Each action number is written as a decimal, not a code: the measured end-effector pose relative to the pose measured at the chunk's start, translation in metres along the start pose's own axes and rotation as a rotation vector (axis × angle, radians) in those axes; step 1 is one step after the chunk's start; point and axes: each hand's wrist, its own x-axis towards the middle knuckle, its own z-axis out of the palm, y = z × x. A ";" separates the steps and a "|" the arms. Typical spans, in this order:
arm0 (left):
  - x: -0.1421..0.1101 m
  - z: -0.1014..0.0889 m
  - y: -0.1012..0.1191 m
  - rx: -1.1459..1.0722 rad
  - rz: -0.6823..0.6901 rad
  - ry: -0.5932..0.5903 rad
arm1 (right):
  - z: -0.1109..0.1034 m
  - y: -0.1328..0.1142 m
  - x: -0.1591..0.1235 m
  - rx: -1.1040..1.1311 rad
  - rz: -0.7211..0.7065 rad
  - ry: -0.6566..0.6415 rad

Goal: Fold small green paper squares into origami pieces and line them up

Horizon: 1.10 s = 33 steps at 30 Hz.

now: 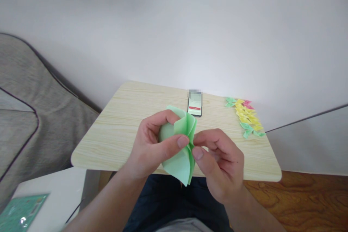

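Observation:
A light green sheet of folded paper [178,166] with several pleated layers is held up above the near part of the table. My left hand [154,145] is closed on it from the left, thumb across the front and fingers behind. On the right side, the thumb and forefinger of my right hand [220,163] pinch the edges of the layers near the middle. Part of the paper is hidden behind my left thumb and fingers.
A phone [194,107] with a lit screen lies on the pale wooden table [108,130]. Several small folded paper pieces [246,116] in green, yellow and pink lie at the right edge. To the left are a grey sofa [54,116] and a green packet [23,210] on a white surface.

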 end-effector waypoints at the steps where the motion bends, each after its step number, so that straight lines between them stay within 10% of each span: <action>1: 0.000 0.000 0.000 0.027 0.020 0.015 | 0.000 0.000 -0.001 -0.040 -0.015 0.018; 15: -0.005 0.000 -0.002 0.343 0.291 0.068 | 0.004 0.004 0.001 -0.367 -0.275 0.145; 33: -0.008 -0.002 -0.005 0.448 0.353 0.113 | -0.002 0.005 0.001 -0.497 -0.177 0.071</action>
